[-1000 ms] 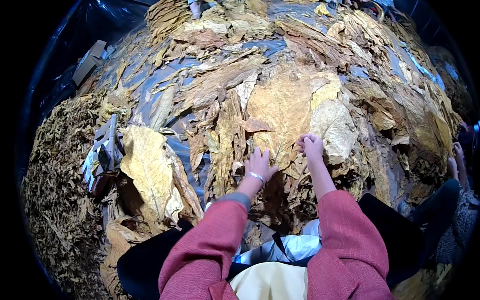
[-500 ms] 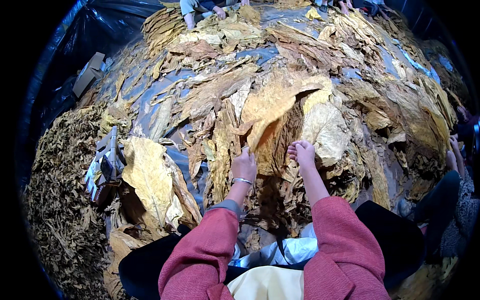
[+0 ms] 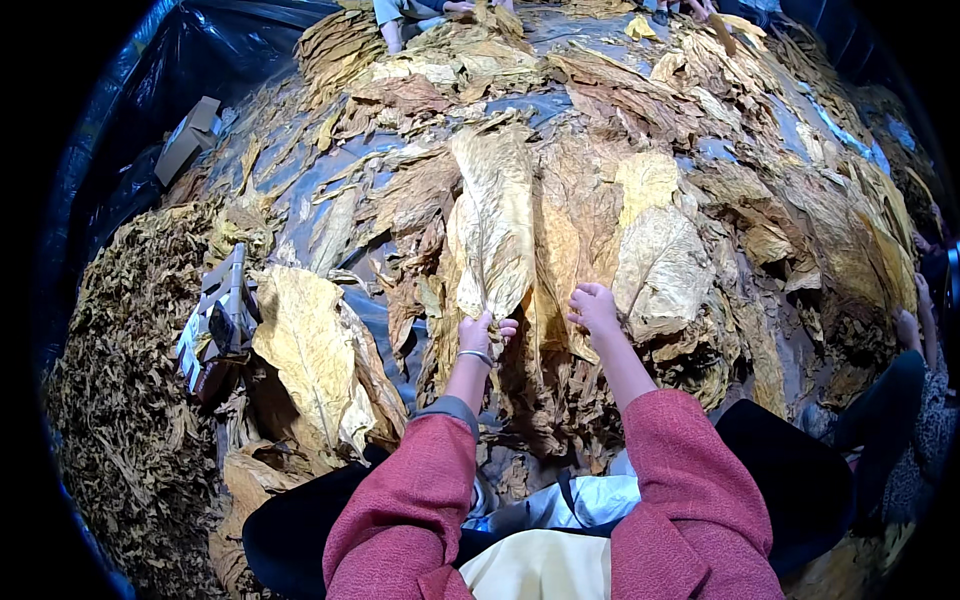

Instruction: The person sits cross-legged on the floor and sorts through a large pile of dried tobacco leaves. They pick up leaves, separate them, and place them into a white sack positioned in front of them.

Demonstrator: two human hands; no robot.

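My left hand [image 3: 478,335] pinches the stem end of a long pale-yellow dried tobacco leaf [image 3: 492,215]. Its blade stretches away from me over the pile, with the midrib showing. Some fingers stick out to the right of the pinch. To the right, my right hand [image 3: 595,306] has its fingers curled, and whether anything is between them is hidden. Beside that hand lies a broad, pale, wrinkled tobacco leaf [image 3: 660,262]. An orange-brown leaf [image 3: 555,262] is between the two hands, over the heap in front of me.
Dark shredded-looking leaf matter [image 3: 130,420] is piled at the left. Near it stand an open printed carton [image 3: 218,325] and large yellow leaves [image 3: 305,345]. A cardboard box [image 3: 188,140] is farther back. Other people's hands show at the far edge and at the right [image 3: 908,328].
The leaf in my left hand now lies spread out lengthwise with its pale face up; before, an orange-tan leaf slanted up to the right from that hand. My right hand has shifted slightly.
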